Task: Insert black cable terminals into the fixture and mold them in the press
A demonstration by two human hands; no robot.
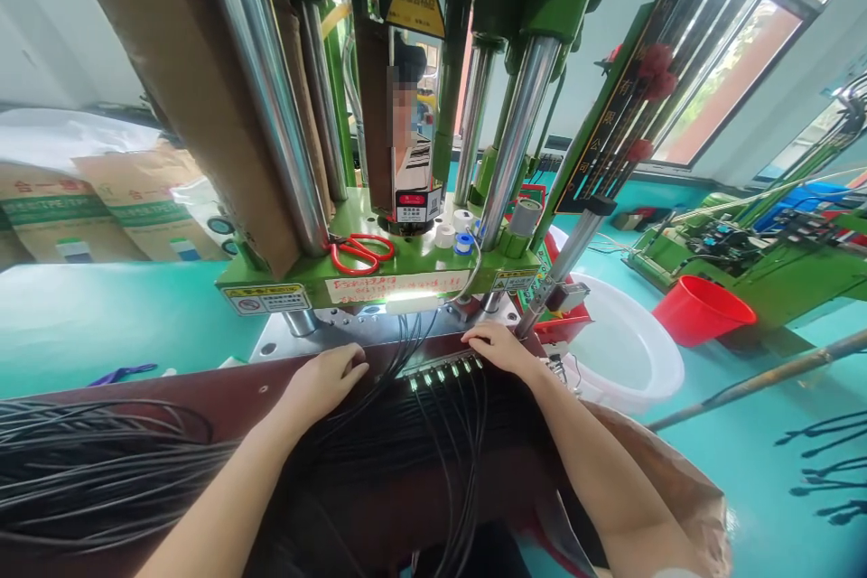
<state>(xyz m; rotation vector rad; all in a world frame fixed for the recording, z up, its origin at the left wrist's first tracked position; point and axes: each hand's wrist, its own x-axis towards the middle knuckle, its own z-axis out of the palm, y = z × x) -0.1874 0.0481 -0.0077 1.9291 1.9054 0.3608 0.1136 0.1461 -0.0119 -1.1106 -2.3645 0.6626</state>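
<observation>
My left hand (326,377) rests at the back edge of the dark red work surface (230,397), fingers curled down against a bundle of thin black cables (399,352) that runs into the mould opening. My right hand (498,345) lies to the right of the same spot, fingers bent over the edge of the mould plate (352,325). Between the hands sits a row of several green-tipped cable ends (443,372). What the fingertips pinch, if anything, is hidden.
A green vertical press (379,275) with chrome columns stands straight ahead; red scissors (358,251) and tape rolls (455,235) lie on its ledge. A thick coil of black cables (101,470) lies at left. At right are a white basin (629,352) and a red bucket (701,309).
</observation>
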